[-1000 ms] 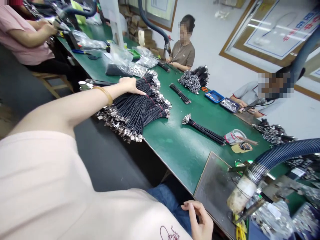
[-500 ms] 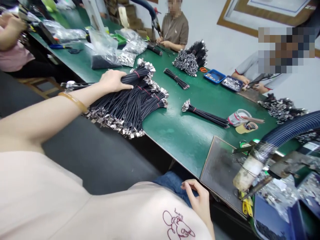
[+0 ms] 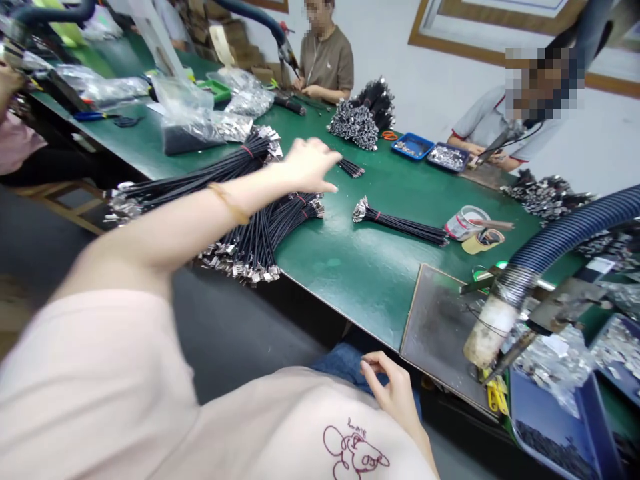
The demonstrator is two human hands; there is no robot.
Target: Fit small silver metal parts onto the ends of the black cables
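Left hand was spread, seemingly empty; below its wrist lay red-tied black cable bundles with silvery metal ends, judged bendable, best gripped at the ties. Right hand curled loosely, contents undetermined.

Wht wall, brn-framed board, dk gry floor

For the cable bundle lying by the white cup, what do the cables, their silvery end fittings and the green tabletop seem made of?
Cables: probably rubber or plastic sheathing, evenly black with a soft sheen. 
End fittings: likely metal, silvery with bright glints. 
Tabletop: smooth and semi-glossy, showing soft reflections; perhaps plastic sheet or painted board, I can't tell which.
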